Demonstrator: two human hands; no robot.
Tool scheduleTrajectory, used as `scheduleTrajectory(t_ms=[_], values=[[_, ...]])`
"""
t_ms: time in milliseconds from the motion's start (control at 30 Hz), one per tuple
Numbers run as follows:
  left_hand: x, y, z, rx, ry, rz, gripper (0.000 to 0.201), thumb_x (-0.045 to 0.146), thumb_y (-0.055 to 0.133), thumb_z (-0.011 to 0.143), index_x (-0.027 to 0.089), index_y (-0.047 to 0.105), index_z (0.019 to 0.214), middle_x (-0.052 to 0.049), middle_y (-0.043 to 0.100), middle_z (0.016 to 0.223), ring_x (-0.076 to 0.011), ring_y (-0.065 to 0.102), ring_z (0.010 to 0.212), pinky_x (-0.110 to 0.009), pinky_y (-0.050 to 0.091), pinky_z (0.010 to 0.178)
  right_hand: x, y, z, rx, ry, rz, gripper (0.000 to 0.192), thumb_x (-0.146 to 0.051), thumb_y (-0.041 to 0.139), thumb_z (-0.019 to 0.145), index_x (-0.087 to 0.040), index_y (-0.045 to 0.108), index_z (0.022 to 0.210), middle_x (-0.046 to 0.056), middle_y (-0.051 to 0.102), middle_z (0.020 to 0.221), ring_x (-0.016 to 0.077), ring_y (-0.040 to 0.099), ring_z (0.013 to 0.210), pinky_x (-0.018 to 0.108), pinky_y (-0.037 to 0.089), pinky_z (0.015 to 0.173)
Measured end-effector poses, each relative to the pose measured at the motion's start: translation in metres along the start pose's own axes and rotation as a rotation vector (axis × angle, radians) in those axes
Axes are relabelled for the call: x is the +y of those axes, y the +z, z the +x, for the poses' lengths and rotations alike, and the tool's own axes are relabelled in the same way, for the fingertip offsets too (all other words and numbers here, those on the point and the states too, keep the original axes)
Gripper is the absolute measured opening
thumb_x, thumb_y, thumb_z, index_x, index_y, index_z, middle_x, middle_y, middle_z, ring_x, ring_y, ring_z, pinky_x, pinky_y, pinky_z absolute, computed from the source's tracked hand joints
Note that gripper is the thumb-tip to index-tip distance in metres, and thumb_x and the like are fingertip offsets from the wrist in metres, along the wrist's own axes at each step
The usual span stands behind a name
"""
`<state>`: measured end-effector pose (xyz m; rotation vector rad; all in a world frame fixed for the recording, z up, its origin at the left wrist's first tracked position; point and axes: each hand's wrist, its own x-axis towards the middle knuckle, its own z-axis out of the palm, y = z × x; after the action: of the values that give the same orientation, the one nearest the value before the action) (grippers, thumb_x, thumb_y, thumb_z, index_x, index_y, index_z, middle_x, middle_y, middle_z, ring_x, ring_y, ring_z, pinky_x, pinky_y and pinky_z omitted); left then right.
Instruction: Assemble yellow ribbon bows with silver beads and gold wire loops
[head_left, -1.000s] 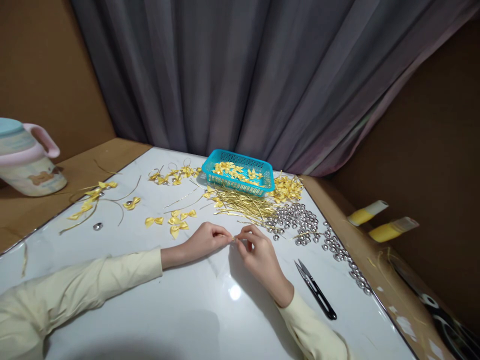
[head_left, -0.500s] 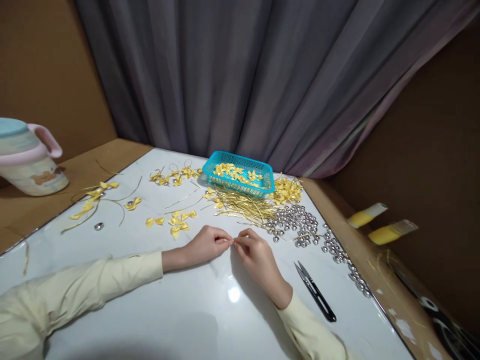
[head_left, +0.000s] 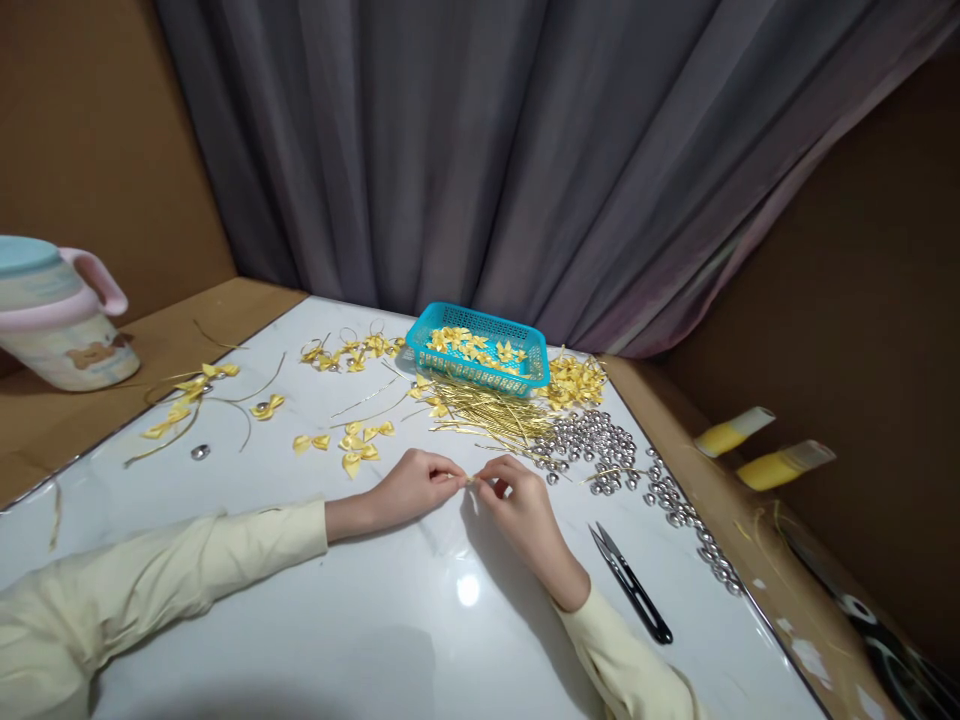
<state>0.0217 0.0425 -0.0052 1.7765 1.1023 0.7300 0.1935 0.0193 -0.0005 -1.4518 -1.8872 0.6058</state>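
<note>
My left hand (head_left: pixel 421 490) and my right hand (head_left: pixel 521 510) meet fingertip to fingertip above the white tabletop (head_left: pixel 360 620). Both are closed in a pinch. Between them shows a tiny yellowish bit, mostly covered by the fingers, whose kind I cannot make out. Left of my left hand lie several yellow ribbon bows (head_left: pixel 358 458). Beyond the hands is a bundle of gold cords (head_left: pixel 495 410). A spread of shiny silver bead-like pieces (head_left: pixel 600 440) lies past my right hand, and black thread snips (head_left: pixel 634 585) rest to its right with blades apart.
A turquoise basket (head_left: pixel 546 365) holding yellow bows stands at the back, with a pile of bows (head_left: pixel 577 382) beside it. More bows with cords (head_left: pixel 191 400) lie at left. A pastel mug (head_left: pixel 67 320) stands far left. Two yellow-filled tubes (head_left: pixel 784 465) are at right.
My right hand has drawn slightly to the right and its fingers have lifted a little, so more of the small yellowish bit shows. My left hand stays nearly in place.
</note>
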Motion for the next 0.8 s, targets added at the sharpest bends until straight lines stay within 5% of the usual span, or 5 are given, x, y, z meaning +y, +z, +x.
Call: scheduleTrajectory(t_ms=[500,667,800], values=[[-0.001,0.0,-0.001,-0.012,0.0,-0.005,0.027,0.029,0.053,0.078,0.012,0.074,0.08,0.001,0.055,0.055,-0.0124,0.046,0.057,-0.021,0.033,0.053,-0.004,-0.005,0.003,-0.086,0.034,0.099,0.014,-0.019,0.056,0.075,-0.014,0.069,0.075,0.006,0.068,0.078,0.0138,0.058,0.064,0.024,0.046,0.061],[-0.001,-0.001,0.0,-0.031,0.003,-0.018,0.028,0.032,0.054,0.078,0.012,0.074,0.083,-0.001,0.065,0.063,-0.0149,0.053,0.061,-0.022,0.038,0.056,0.002,-0.005,0.003,-0.021,0.047,0.058,0.014,-0.018,0.053,0.075,-0.016,0.066,0.072,0.005,0.068,0.075,0.0147,0.058,0.064,0.026,0.045,0.064],[-0.002,-0.001,0.0,-0.053,0.018,-0.051,0.031,0.034,0.052,0.081,0.013,0.074,0.088,-0.005,0.072,0.081,-0.0193,0.06,0.075,-0.024,0.044,0.065,0.01,-0.01,0.005,0.067,0.066,0.026,0.022,-0.013,0.045,0.075,-0.014,0.064,0.087,0.008,0.068,0.089,0.0154,0.059,0.066,0.028,0.046,0.064]])
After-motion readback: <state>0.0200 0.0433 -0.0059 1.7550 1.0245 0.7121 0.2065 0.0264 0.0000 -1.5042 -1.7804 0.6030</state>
